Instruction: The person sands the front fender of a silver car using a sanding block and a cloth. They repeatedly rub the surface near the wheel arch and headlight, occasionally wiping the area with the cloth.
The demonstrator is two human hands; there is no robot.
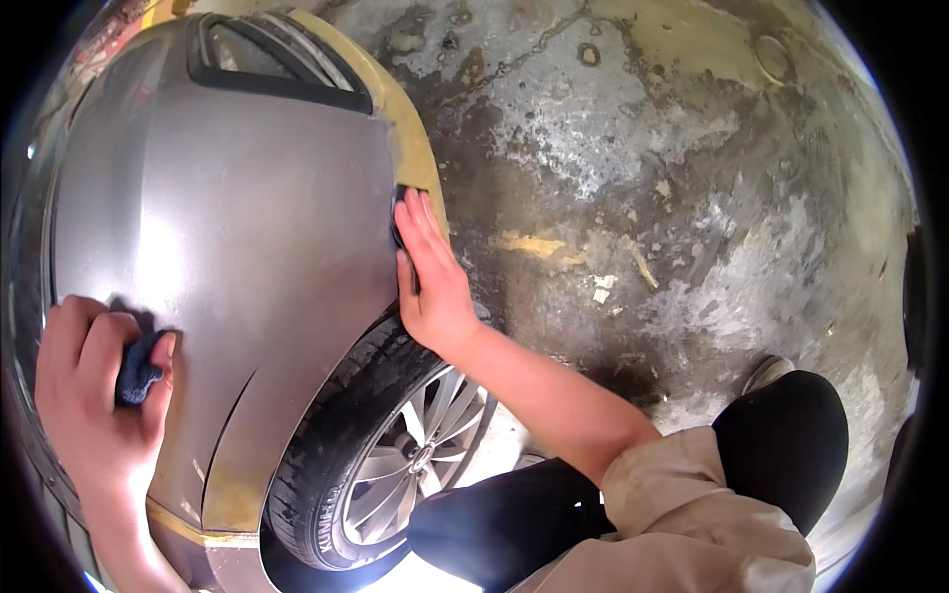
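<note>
The left hand [94, 385] closes around a soft dark-blue folded cloth [136, 368] on the grey metal car fender [247, 247]. The right hand [430, 277] presses a black sanding pad [397, 212] flat-fingered against the yellowish filler edge [415, 148]; it likely flexes, gripped best under the palm.

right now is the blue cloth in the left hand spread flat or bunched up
Bunched up: the blue cloth is a small wad pinched inside the curled left hand, which rests on the grey car panel.

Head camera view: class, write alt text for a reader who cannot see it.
A person's right hand presses a dark sanding block against a grey car fender above the wheel. The left hand holds a dark blue cloth on the panel, over a stained concrete floor.
</note>
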